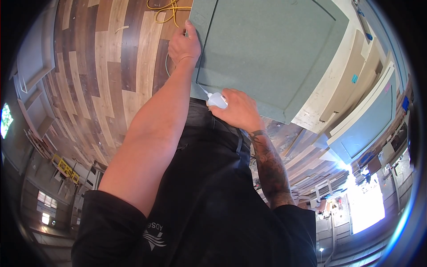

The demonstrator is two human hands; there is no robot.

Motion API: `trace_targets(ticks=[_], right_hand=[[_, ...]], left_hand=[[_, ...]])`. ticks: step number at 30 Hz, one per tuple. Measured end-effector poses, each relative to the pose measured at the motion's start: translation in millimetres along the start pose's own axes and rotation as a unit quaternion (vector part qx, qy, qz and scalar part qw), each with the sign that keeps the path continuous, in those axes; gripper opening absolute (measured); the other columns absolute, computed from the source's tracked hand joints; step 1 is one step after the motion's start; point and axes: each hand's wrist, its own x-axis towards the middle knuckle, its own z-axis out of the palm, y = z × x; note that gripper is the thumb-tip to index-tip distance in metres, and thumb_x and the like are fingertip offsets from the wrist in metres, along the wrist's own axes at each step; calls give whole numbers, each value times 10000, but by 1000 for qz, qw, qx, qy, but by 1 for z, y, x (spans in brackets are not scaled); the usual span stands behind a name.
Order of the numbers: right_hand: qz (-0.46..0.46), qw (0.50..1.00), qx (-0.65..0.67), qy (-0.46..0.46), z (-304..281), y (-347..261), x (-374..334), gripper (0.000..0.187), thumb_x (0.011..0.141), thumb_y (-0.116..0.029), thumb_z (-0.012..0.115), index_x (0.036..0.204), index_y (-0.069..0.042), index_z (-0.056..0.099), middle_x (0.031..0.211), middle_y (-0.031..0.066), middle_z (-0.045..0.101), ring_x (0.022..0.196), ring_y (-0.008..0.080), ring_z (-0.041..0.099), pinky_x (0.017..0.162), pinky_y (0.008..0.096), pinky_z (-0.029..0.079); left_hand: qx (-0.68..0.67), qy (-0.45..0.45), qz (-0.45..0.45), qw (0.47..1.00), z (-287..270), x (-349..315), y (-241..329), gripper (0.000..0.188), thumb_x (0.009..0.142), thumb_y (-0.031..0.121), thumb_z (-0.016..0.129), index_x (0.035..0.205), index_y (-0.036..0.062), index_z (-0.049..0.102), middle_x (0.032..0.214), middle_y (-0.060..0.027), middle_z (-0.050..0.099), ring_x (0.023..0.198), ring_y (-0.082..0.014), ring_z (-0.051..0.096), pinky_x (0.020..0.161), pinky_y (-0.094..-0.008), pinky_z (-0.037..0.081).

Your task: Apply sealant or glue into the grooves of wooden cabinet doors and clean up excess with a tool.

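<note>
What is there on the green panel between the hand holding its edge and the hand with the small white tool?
In the head view, only bare green panel lies between the left hand and the right hand with its white tool.

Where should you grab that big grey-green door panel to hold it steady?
Grip the grey-green door panel by its long bare left edge, coming from the floor side, as the left hand does. It lies flat on the workbench, its middle is wide and smooth, and the right hand with the white tube occupies the near edge.
</note>
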Motion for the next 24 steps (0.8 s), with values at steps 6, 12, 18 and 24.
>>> trace_targets(ticks=[6,12,18,24], right_hand=[[-10,1000,-6,-1,-3,-2,2,429,790,-403,710,954,-7,697,1009,187,714,997,394,681,864,494,533],[-35,999,-21,-1,-7,5,6,419,779,-386,715,945,-1,696,1000,185,710,980,393,681,849,494,534],[-45,998,-34,7,-11,4,10,413,773,-395,726,927,-13,698,985,176,706,962,393,676,821,494,531],[-49,998,-32,32,-15,4,15,415,769,-407,737,917,-21,699,961,164,703,950,392,672,800,495,529]], left_hand=[[0,28,7,1000,2,4,-6,634,990,635,430,1146,120,766,1101,-214,744,1058,-429,693,910,-515,533],[6,1,-2,1000,-2,0,0,697,1017,634,377,1178,66,748,1097,-231,738,1082,-439,668,947,-507,502],[5,17,-3,1000,-1,3,-4,650,989,640,418,1157,118,767,1105,-216,743,1066,-427,687,925,-505,525],[9,9,-5,1000,1,4,-5,647,988,641,423,1161,122,768,1114,-218,741,1067,-428,688,929,-505,526]])
